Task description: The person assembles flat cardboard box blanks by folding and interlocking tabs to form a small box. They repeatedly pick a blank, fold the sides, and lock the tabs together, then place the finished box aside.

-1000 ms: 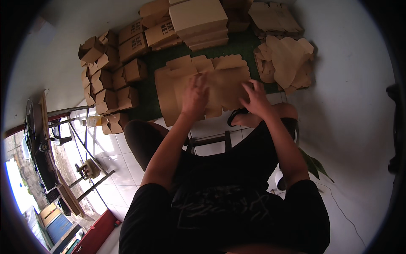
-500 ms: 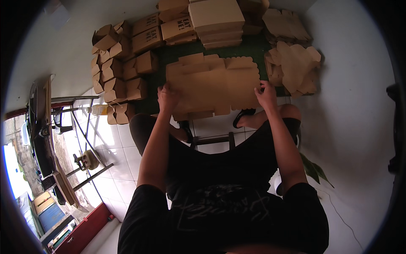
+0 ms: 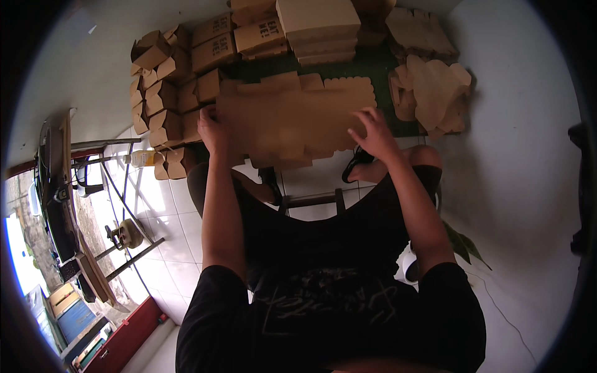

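Note:
A flat, unfolded brown cardboard box blank (image 3: 286, 121) lies in front of me, with scalloped edging at its far right and flaps along its near and far sides. It is smeared by motion. My left hand (image 3: 213, 129) grips its left edge, the fingers curled and partly hidden. Over the right part of the blank hovers my right hand (image 3: 375, 134), its fingers spread and holding nothing; whether a fingertip touches the card I cannot tell.
Folded small boxes (image 3: 163, 96) crowd the left of the green surface (image 3: 252, 72). A tall pile of closed boxes (image 3: 318, 28) stands at the back, printed boxes (image 3: 261, 37) beside it. Flat blanks (image 3: 438, 93) are heaped at right. A yellow-labelled bottle (image 3: 143, 158) is at left.
The blank has shifted left along with my left hand. My right hand has left the blank's right edge, moved slightly left and spread its fingers.

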A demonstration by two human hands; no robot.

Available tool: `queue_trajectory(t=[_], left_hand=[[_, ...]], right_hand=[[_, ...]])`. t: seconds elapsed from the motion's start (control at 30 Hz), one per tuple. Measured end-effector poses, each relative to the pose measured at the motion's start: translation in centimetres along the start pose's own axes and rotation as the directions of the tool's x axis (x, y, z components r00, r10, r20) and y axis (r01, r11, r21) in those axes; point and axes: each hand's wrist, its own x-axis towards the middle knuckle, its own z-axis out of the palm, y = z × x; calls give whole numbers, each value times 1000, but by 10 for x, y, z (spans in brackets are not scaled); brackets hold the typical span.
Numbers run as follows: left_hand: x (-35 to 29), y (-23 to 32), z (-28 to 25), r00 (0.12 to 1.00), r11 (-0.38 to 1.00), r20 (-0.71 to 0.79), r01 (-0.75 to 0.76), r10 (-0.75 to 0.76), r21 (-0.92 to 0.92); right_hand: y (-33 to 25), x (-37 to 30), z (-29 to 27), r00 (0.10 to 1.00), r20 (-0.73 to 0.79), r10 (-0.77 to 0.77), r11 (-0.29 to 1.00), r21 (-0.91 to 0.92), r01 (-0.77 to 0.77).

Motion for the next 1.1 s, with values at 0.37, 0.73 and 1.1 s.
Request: queue_trajectory(t=[0.37, 0.73, 1.1], left_hand=[[-55, 94, 20, 642, 874, 601, -423, 476, -240], [-81, 115, 24, 433, 801, 744, -554, 509, -226], [-85, 132, 40, 504, 855, 715, -446, 484, -265]], right_hand=[[-51, 5, 29, 907, 280, -315, 944, -11, 331], [-43, 3, 38, 887, 308, -343, 925, -55, 377], [-20, 8, 46, 962, 169, -216, 972, 131, 195]])
